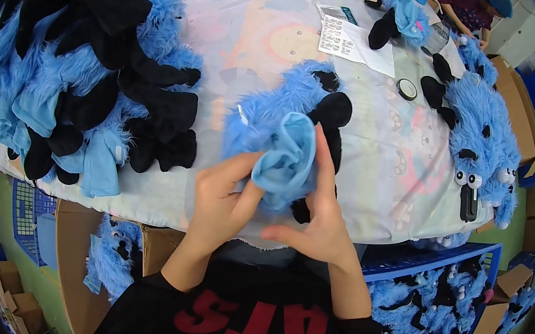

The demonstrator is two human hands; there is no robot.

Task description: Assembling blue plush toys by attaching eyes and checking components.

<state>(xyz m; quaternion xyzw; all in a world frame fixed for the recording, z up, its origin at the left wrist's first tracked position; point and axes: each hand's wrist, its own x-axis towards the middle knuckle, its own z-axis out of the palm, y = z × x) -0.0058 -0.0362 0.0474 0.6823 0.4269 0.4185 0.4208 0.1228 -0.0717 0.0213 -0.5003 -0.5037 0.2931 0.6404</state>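
Observation:
In front of me a blue furry plush skin (275, 104) with black limbs (332, 109) lies on the covered table. A light blue cloth tube (287, 159) rises from its near end, its mouth gaping toward me. My left hand (227, 195) pinches the left rim of the tube between thumb and fingers. Along the tube's right side, my right hand (325, 217) holds the cloth with its fingers, while its thumb sticks out below. The fingertips behind the cloth are partly hidden.
A heap of similar blue and black skins (92, 72) covers the table's left. On the right lie plush figures with bulging eyes (483, 120), a tape roll (407, 89) and a printed sheet (356, 44). A blue crate (429, 262) stands below; a co-worker (467, 11) is at far right.

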